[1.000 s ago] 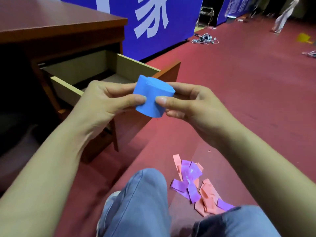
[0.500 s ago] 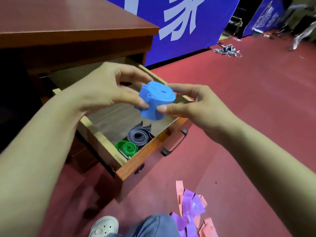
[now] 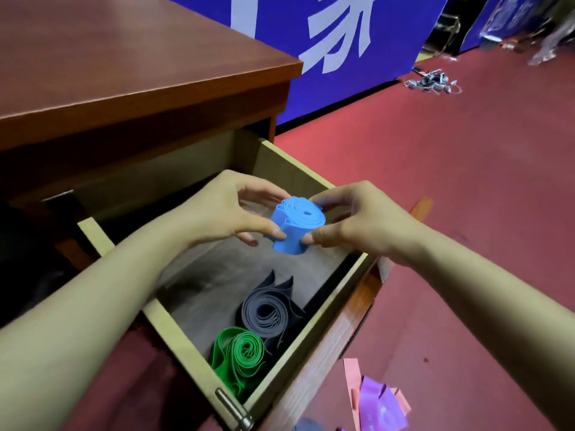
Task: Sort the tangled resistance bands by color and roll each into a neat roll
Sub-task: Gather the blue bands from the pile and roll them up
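Observation:
A rolled blue band (image 3: 297,223) is held upright over the open wooden drawer (image 3: 174,332). My left hand (image 3: 228,213) pinches its left side between thumb and fingers, and my right hand (image 3: 351,220) pinches its right side. Inside the drawer, near its front, lie a rolled grey band (image 3: 266,312) and a rolled green band (image 3: 241,354), side by side. On the red floor at the lower right lies a tangle of purple bands (image 3: 381,407) and pink bands (image 3: 351,376).
The drawer belongs to a reddish-brown desk (image 3: 124,73) at the left. A blue banner (image 3: 326,48) stands behind it. Loose cables (image 3: 432,82) lie far off on the red floor (image 3: 466,181).
Both hands have carried the blue roll down and forward to just above the drawer's inside. The view has moved closer over the drawer, and the grey and green rolls now show fully.

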{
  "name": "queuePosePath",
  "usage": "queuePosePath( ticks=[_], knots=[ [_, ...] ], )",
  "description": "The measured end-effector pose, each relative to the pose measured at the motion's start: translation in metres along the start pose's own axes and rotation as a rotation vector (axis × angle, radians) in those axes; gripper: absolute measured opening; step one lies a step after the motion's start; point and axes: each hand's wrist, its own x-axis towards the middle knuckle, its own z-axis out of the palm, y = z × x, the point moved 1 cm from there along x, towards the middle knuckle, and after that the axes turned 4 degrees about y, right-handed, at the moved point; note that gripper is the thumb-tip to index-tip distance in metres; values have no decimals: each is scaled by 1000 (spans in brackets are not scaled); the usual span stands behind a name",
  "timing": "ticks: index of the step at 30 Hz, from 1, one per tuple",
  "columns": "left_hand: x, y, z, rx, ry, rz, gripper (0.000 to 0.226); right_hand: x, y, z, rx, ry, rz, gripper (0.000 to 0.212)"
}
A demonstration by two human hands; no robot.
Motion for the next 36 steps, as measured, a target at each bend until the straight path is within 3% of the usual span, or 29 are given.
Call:
queuePosePath(
  ticks=[8, 12, 17, 22, 24, 27, 31, 34, 36],
  knots=[
    [17, -22, 15, -367, -159, -146, 52, 17, 20, -3, -116, 76, 26, 30],
    [21, -26, 22, -532, -217, -297, 41, 19, 22, 5, -264, 80, 50, 35],
    [31, -33, 38, -412, -58, -420, 18, 33, 22, 14, -415, -76, 175, 37],
    [36, -45, 45, -355, -12, -512, 18, 42, 34, 22, -87, -173, 375, 36],
    [37, -52, 48, -349, -9, -526, 19, 46, 39, 24, 50, -210, 455, 33],
    [38, -61, 50, -377, -21, -539, 20, 53, 44, 26, 149, -222, 540, 7],
    [42, -67, 48, -316, -39, -526, 21, 60, 49, 30, 173, -275, 620, 14],
    [45, -69, 53, -218, -86, -518, 21, 63, 51, 36, 114, -344, 668, 3],
    [46, -70, 56, -186, -129, -526, 20, 65, 53, 38, 86, -380, 697, 19]
  ],
)
